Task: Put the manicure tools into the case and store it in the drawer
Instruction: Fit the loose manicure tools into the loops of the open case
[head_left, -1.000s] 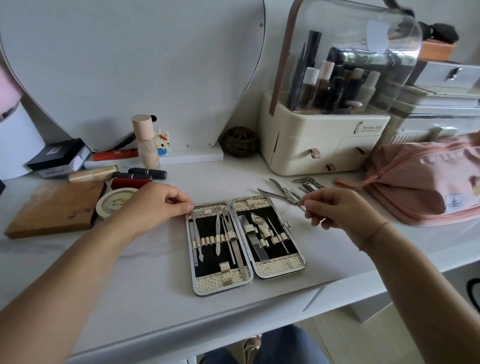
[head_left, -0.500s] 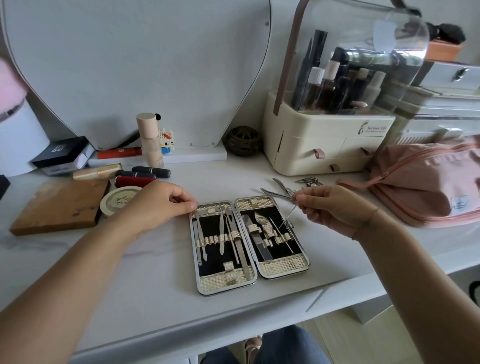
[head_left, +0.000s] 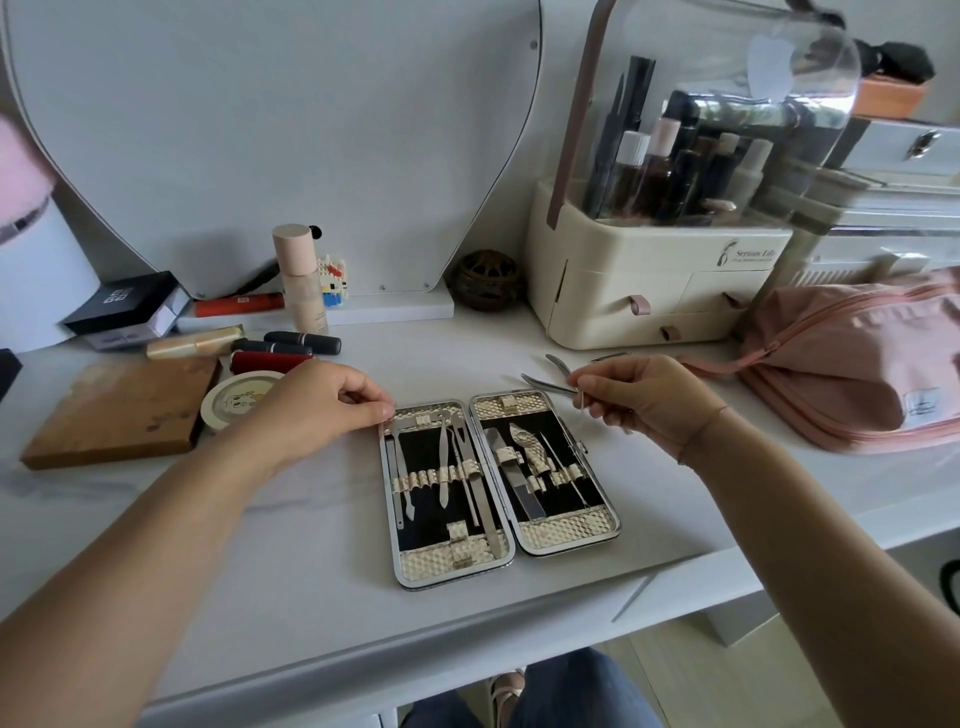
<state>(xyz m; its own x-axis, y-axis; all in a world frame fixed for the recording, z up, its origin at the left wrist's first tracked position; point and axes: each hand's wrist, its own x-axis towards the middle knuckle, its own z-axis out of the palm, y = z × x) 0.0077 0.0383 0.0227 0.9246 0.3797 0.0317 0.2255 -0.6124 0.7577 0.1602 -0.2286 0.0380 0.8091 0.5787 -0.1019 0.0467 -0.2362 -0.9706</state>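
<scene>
Case (head_left: 498, 488) is lying open flat on the white tabletop (head_left: 291, 561) in the head view, both halves facing up, with several slim metal tools sitting under the woven straps of each half. The left hand (head_left: 317, 405) is resting at the case's upper-left corner, fingers curled and fingertips pressing on the rim; it is pinching nothing that can be made out. The right hand (head_left: 644, 400) is hovering just above the case's upper-right corner, thumb and forefinger closing on a thin metal tool (head_left: 583, 402) that is pointing down toward the right half. Loose nippers (head_left: 550, 383) are lying on the tabletop just beyond that hand, and another small tool (head_left: 610, 356) is lying farther back. A cream organizer (head_left: 654, 291) with small front drawers is standing behind them, and a pink pouch (head_left: 857, 364) is sitting to the right. Lipsticks (head_left: 291, 345) and a wooden board (head_left: 119, 410) are lying to the left of the left hand.
</scene>
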